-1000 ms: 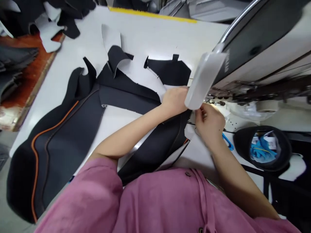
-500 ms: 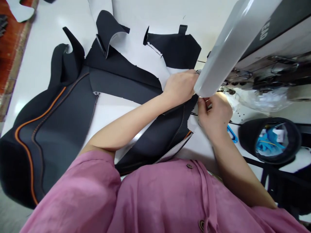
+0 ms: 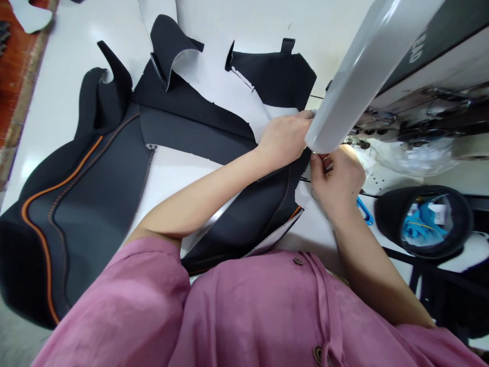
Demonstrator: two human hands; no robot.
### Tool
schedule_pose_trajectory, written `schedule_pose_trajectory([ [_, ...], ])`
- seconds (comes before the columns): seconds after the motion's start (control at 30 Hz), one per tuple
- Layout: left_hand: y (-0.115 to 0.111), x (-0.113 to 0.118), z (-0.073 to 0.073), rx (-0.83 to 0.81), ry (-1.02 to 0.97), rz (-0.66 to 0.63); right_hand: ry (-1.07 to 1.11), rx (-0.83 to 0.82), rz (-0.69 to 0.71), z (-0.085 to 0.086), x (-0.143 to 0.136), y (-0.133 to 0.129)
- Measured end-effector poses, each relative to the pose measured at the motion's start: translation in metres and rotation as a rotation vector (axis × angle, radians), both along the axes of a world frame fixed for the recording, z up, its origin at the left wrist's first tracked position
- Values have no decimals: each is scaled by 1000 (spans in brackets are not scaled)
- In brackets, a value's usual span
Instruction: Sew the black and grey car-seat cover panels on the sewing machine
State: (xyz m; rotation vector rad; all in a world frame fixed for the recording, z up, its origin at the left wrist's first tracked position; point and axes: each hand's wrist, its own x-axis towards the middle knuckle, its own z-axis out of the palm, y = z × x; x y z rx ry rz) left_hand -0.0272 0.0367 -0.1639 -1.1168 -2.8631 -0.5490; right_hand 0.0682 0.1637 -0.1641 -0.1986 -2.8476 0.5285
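A large black and dark grey seat cover point(image 3: 103, 204) with orange piping and a stitched line spreads across the white table. My left hand point(image 3: 284, 140) lies on its right-hand part with curled fingers gripping the fabric; the fingertips are partly hidden by the pale machine arm point(image 3: 367, 76). Close beside it, just right of the fabric edge, my right hand point(image 3: 338, 176) is closed in a pinch under the sewing machine's needle area. What its thumb and fingers hold is too small and too hidden to make out.
Right of my right hand lies a blue tool point(image 3: 364, 211). A black round container point(image 3: 424, 221) holds blue material and a white label. Clear plastic point(image 3: 418, 155) sits near the machine's metal parts. A black flap of fabric point(image 3: 277, 76) lies on the table point(image 3: 237, 20) beyond my left hand.
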Motion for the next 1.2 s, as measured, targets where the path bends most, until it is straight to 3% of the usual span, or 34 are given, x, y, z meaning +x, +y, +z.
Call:
schedule_pose_trajectory([
  [0.47, 1, 0, -2, 11, -31, 24, -2, -4, 4, -3, -1, 1],
  [0.8, 4, -3, -18, 35, 64, 7, -10, -6, -2, -1, 0, 1],
  [1.2, 9, -4, -18, 62, -12, 50, 18, 1, -1, -3, -7, 5],
])
